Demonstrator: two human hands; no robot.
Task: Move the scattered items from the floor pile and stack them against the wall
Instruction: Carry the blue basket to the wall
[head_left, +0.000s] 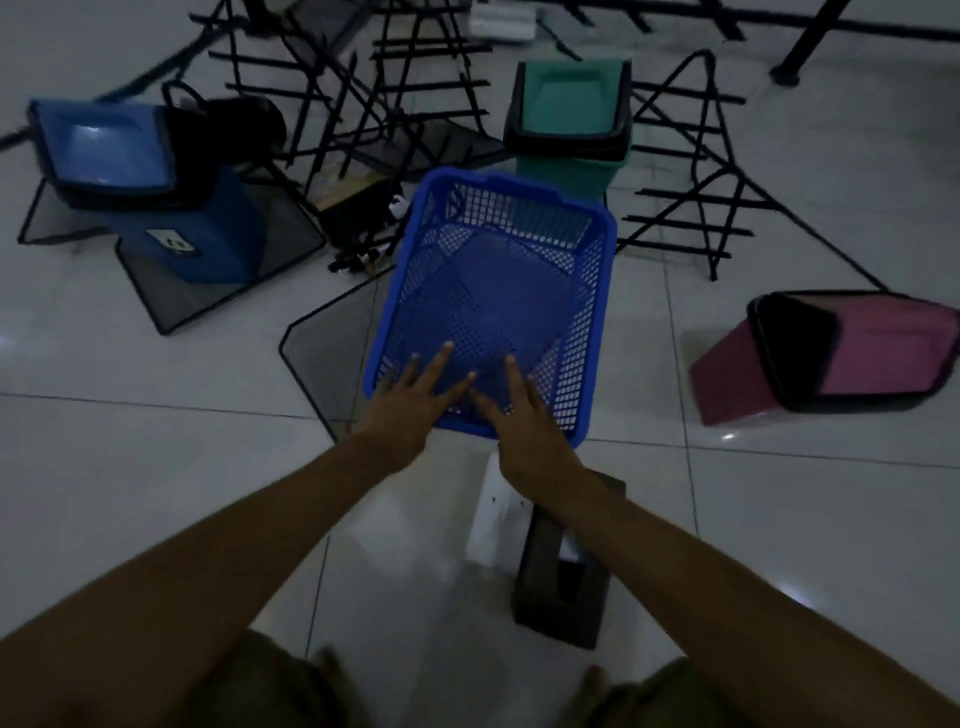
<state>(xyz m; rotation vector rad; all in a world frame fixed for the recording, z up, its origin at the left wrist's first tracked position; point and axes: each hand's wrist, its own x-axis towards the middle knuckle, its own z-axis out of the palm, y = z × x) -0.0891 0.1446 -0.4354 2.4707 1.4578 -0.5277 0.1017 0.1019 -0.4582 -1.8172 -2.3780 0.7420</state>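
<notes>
1. The left hand (402, 410) and right hand (527, 423) reach forward side by side with fingers straight and spread, holding nothing; their fingertips lie over the near end of the blue basket (498, 291) (whether they touch it, I cannot tell).
2. The blue basket sits tilted in the middle of the floor (156, 467) pile, its open side facing the camera.
3. Behind it stands a green bin (571, 119); a blue bin (145, 182) lies to the left, a pink bin (831, 353) on its side to the right.
4. Black wire racks (363, 93) and mesh panels (322, 343) lie scattered around.
5. A dark box (561, 571) rests under the right forearm.
</notes>
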